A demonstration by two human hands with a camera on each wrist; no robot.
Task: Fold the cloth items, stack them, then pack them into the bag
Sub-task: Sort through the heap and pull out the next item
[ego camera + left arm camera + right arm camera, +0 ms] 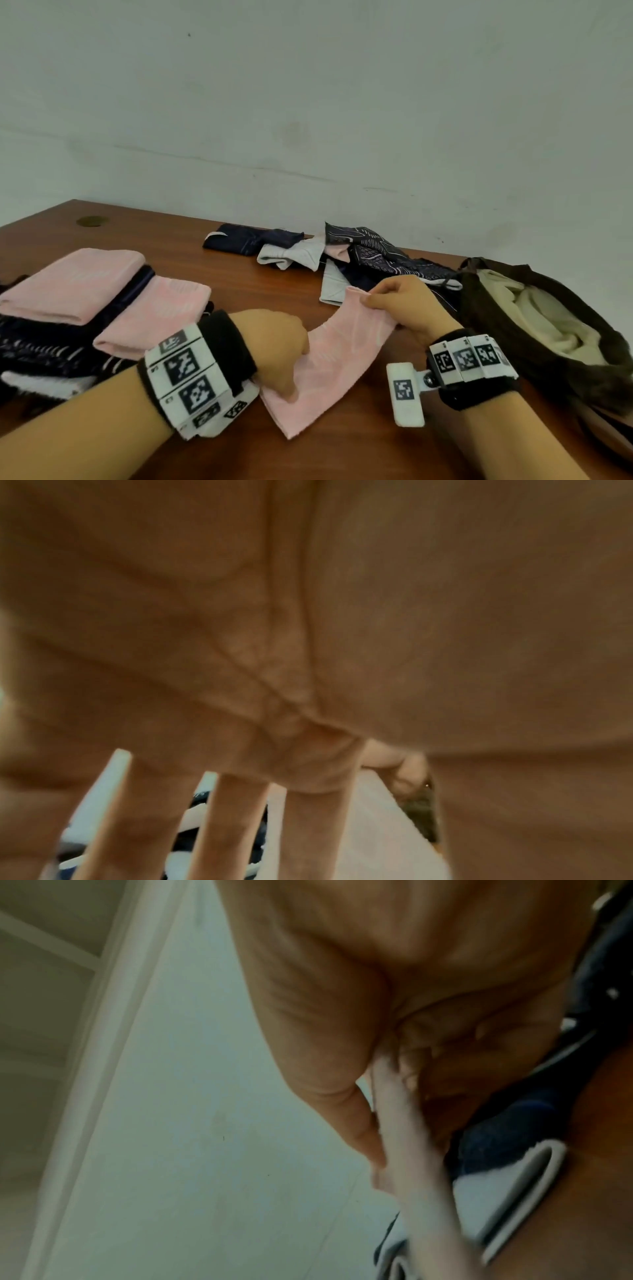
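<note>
A long pink cloth (339,356) lies slanted across the brown table (239,281), between my hands. My left hand (287,377) holds its near part, thumb on top; the fingers are hidden in the head view. In the left wrist view the fingers (232,826) reach out fairly straight beside the pink cloth (369,831). My right hand (376,299) pinches the cloth's far end, lifted a little off the table; the right wrist view shows the pinch (390,1091) on the pink cloth (411,1150). A stack of folded pink and navy cloths (102,301) sits at the left.
A loose pile of navy patterned, grey and pink cloths (359,260) lies at the back, by the wall. A dark navy piece (246,238) lies left of it. An open brown bag (479,308) with cream lining stands at the right, close to my right wrist.
</note>
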